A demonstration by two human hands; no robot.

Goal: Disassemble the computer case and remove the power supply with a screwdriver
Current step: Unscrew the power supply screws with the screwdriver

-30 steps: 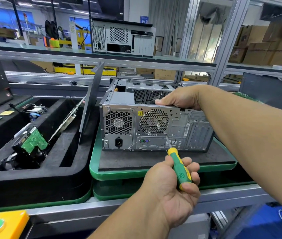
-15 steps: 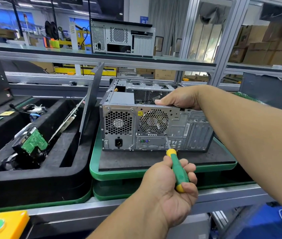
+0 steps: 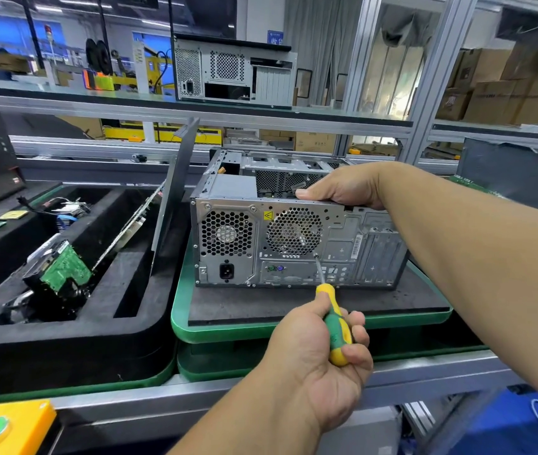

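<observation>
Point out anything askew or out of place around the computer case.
One thing: a grey side panel stands on edge, tilted, against the computer case, its foot in the black foam tray. Nothing looks spilled or broken.

Left hand (image 3: 320, 359) low, near body, fingers (image 3: 358, 356) curled tight round screwdriver (image 3: 333, 323) handle. Right arm reaches across, right hand (image 3: 340, 188) gripping top rear edge of computer case (image 3: 294, 244).

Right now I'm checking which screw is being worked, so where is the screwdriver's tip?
In the head view, centre frame, the screwdriver tip sits on the computer case rear panel, just below the round fan grille.
</observation>
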